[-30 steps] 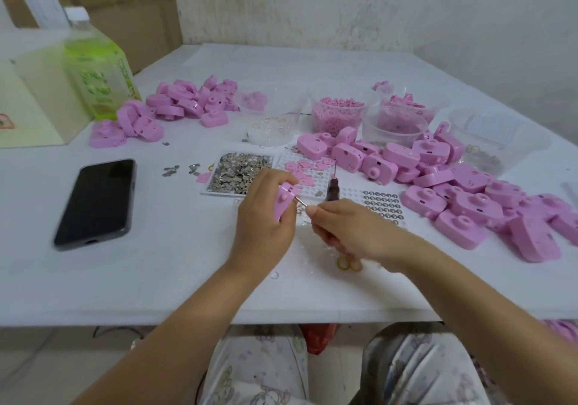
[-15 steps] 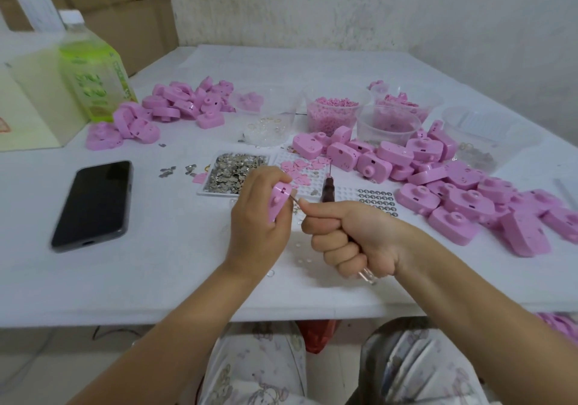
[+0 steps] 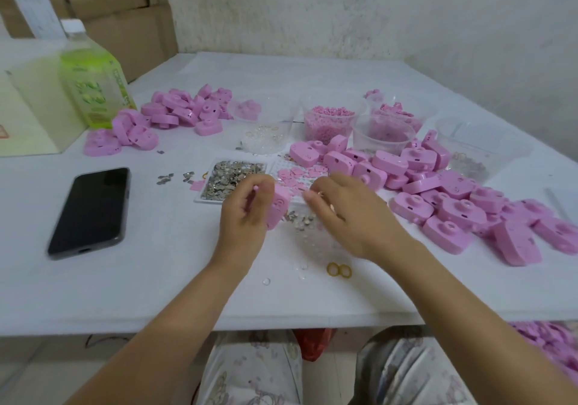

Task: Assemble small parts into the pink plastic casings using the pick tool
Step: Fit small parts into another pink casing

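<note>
The grip of the left hand (image 3: 247, 213) is clamped on a small pink plastic casing (image 3: 276, 206), thumb and curled fingers around its smooth, rounded block shape, which is held tilted just above the white surface (image 3: 156, 279). The right hand (image 3: 347, 213) is beside it, back upward, fingers reaching forward; it is blurred, and I cannot tell whether its grip is closed on anything. The pick tool cannot be made out

Beneath and between the hands lies a scatter of tiny shiny metal bits (image 3: 300, 218). Just beyond the left hand is a flat white tray heaped with silvery metal pieces (image 3: 233, 179), and next to it, past the right fingers, a white dotted tray carrying thin flat pink cut-outs (image 3: 297, 174). Near the right wrist two thin yellow rings (image 3: 339, 269) lie touching each other

To the right spreads a loose heap of glossy pink casings with round raised collars (image 3: 453, 204). Behind it stand clear plastic cups, one filled with grainy pink beads (image 3: 328, 123). A second pile of pink casings (image 3: 184, 113) sits at the far left, beside a pale green plastic bottle with a white cap (image 3: 93, 88). A black glassy slab phone (image 3: 90, 210) lies flat at the left, well apart from the hands
</note>
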